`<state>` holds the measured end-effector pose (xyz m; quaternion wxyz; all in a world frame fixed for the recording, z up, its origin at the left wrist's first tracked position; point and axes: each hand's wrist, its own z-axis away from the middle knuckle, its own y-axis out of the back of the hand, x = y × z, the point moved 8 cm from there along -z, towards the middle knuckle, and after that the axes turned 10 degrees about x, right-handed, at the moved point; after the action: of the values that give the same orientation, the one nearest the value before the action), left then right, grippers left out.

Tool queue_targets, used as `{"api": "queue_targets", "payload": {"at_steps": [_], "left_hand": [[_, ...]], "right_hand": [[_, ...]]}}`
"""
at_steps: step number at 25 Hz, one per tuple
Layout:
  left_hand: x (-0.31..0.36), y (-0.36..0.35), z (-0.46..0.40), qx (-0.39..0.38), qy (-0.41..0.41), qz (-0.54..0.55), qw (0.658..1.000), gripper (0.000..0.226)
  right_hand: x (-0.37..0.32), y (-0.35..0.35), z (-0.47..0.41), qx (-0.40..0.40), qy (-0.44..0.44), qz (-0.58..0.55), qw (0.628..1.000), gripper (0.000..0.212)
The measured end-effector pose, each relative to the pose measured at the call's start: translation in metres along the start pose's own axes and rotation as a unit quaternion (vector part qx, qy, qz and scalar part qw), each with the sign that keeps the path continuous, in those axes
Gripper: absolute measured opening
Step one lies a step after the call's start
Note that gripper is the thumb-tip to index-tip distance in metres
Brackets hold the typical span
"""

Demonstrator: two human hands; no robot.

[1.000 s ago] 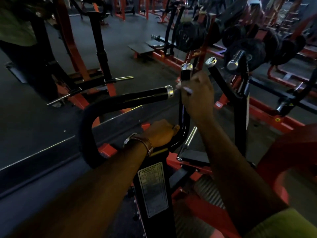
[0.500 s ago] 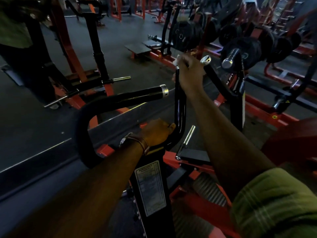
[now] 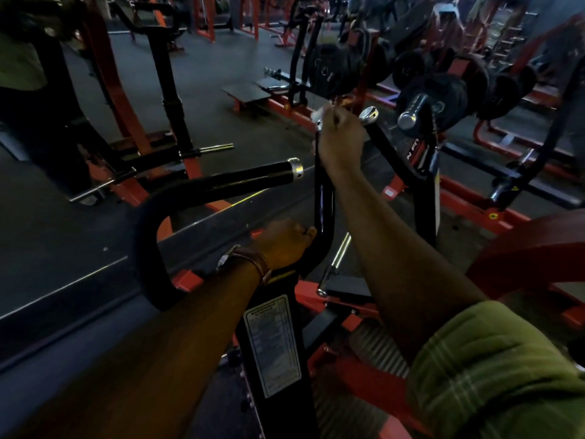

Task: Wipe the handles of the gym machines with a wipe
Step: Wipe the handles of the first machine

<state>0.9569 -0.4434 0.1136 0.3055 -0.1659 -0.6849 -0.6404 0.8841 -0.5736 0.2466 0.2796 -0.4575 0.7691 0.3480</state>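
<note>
So the wipe (image 3: 317,114) is just a small pale scrap bunched at the very top of the upright black handle (image 3: 323,198), poking out past the knuckles of the right hand (image 3: 341,141), which is curled round the handle's capped end with the wipe pinched against it. It looks thin, limp and probably damp, so it should weigh next to nothing and want to slide or ball up; best bet is keeping it trapped flat between palm and tube rather than held by a corner. The handle itself is rigid, glossy steel and looks slick, so the squeeze has to do the work. Straight down from that grip, at the foot of the same bar, the left hand (image 3: 286,240) is wrapped round the curve, seemingly bracing it; a brown strap watch (image 3: 250,264) sits on that wrist. Off to the left of the grip a second handle (image 3: 253,177) sticks out sideways with a silver cap, and just to its right a third silver-capped handle (image 3: 368,115) stands close by. Beyond are loaded weight plates (image 3: 437,93) and orange frames.
</note>
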Motion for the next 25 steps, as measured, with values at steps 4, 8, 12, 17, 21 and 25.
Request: {"api": "queue_targets", "payload": {"at_steps": [4, 8, 12, 17, 21, 25], "left_hand": [[0.001, 0.000, 0.002, 0.008, -0.005, 0.039, 0.999, 0.037], [0.004, -0.002, 0.003, 0.023, -0.020, 0.039, 0.999, 0.039], [0.007, -0.001, 0.004, 0.034, -0.024, 0.071, 0.997, 0.051], [0.012, -0.003, 0.011, 0.005, -0.036, 0.040, 0.999, 0.048], [0.018, -0.003, 0.013, 0.037, -0.081, -0.073, 0.993, 0.051], [0.022, 0.001, 0.017, 0.065, -0.103, -0.105, 0.987, 0.048]], "right_hand": [[0.042, 0.021, 0.040, 0.073, -0.182, -0.045, 0.979, 0.050], [0.047, 0.025, 0.055, 0.062, -0.209, -0.085, 0.972, 0.037], [0.039, 0.016, 0.033, 0.075, -0.246, -0.120, 0.959, 0.037], [0.065, 0.026, 0.095, -0.024, -0.315, -0.188, 0.930, 0.032], [0.053, 0.015, 0.072, -0.081, -0.338, -0.305, 0.887, 0.027], [0.036, 0.023, 0.040, 0.026, -0.231, -0.111, 0.966, 0.015]]}}
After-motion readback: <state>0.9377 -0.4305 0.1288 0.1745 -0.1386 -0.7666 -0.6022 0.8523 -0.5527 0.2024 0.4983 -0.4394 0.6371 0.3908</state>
